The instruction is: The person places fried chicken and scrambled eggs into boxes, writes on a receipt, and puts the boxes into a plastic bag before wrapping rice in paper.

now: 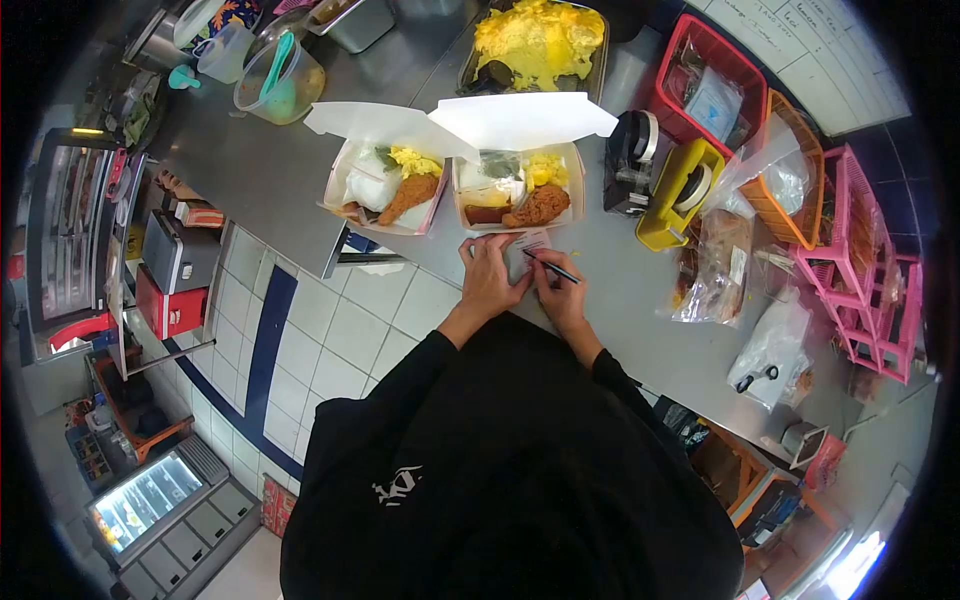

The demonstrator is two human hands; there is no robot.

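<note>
My right hand [562, 295] is closed round a dark pen [556, 268], its tip on a small slip of paper [530, 248] on the metal counter. Beside it my left hand [490, 275] rests on the slip's left side with its fingers apart. Just beyond my hands stand two open meal boxes. The right box [577, 195] holds fried chicken [540, 207], yellow egg and other food. In the left box [335, 180] lie a chicken drumstick [408, 198], egg, greens and something white.
A tray of yellow egg [540, 45] and a tub with a teal utensil [280, 85] stand behind. On the right are a tape dispenser [680, 190], a red basket [705, 85], an orange basket [795, 170], pink racks [850, 250] and plastic bags [775, 340].
</note>
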